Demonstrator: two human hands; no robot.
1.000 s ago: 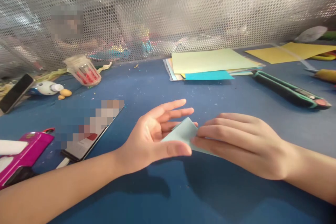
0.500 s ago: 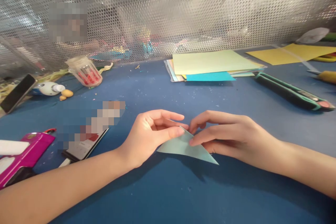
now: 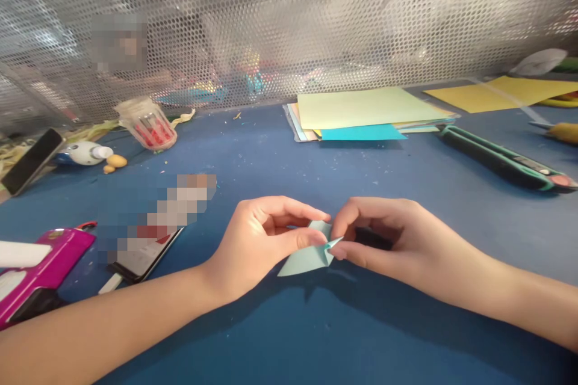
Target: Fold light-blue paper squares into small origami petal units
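Note:
A small piece of pale blue-green folded paper [image 3: 303, 260] is held just above the blue table, casting a shadow below it. My left hand [image 3: 266, 240] pinches its upper part between thumb and fingers. At the paper's right corner, my right hand [image 3: 383, 234] grips a bent flap between thumb and forefinger, and the flap stands up off the rest. The fingertips of both hands almost meet. Part of the paper is hidden behind my left thumb and fingers.
Coloured paper sheets [image 3: 370, 109] lie beyond my hands, with a dark green pouch [image 3: 501, 156] to their right and a yellow sheet [image 3: 497, 94] behind it. Leftward are a phone [image 3: 144, 252], a magenta tool [image 3: 54, 264] and a plastic cup [image 3: 147, 123]. A perforated metal screen [image 3: 316, 24] borders the back.
The paper's right corner, flat and pointing down to the right before, is now bent up in my right fingers. My right hand has shifted its grip to a thumb-and-forefinger pinch.

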